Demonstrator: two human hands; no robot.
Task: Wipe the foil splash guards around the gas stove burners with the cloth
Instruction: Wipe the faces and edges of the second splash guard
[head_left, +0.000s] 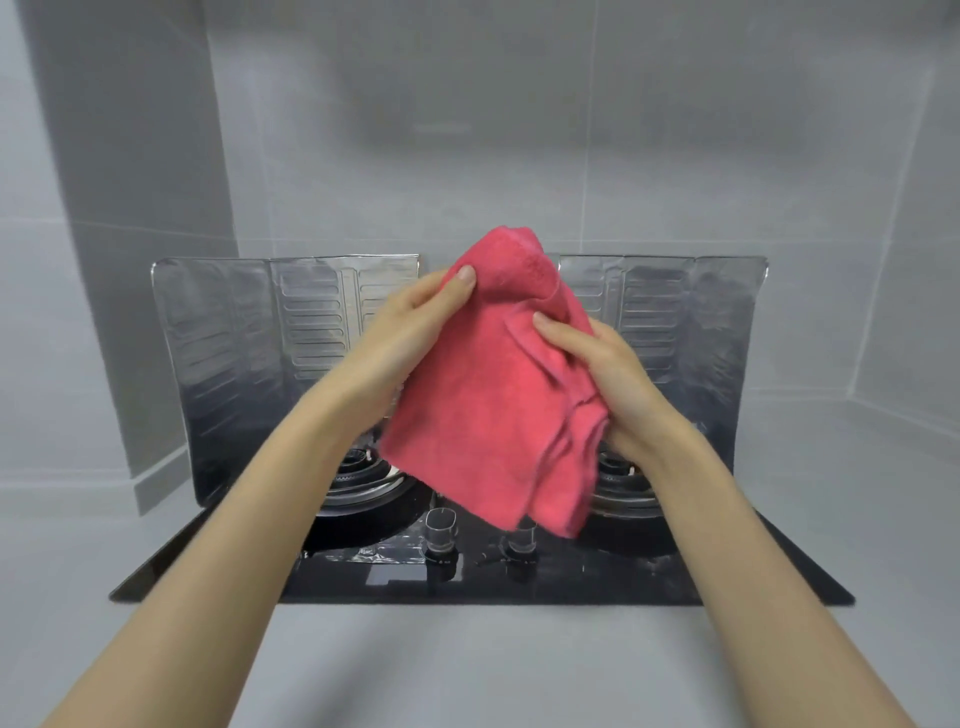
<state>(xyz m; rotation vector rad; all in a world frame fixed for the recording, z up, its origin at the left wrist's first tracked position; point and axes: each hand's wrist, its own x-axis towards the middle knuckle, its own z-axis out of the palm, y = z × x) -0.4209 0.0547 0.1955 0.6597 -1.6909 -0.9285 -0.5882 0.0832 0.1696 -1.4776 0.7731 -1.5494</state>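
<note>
A pink-red cloth (483, 395) hangs in the air above the middle of the black glass gas stove (519, 577). My left hand (410, 332) pinches its upper left part, thumb on top. My right hand (608, 374) grips its right side, thumb pressed into the folds. Behind the cloth stand two silver foil splash guards, the left guard (249, 343) and the right guard (691, 332), each folded around a burner. The left burner (363, 475) and right burner (623, 483) are partly hidden by my arms and the cloth.
Two control knobs (441, 525) sit at the stove's front middle, one half covered by the cloth's hem. Grey tiled walls close in the back and both sides. Grey countertop (467, 665) runs in front of the stove and to its right.
</note>
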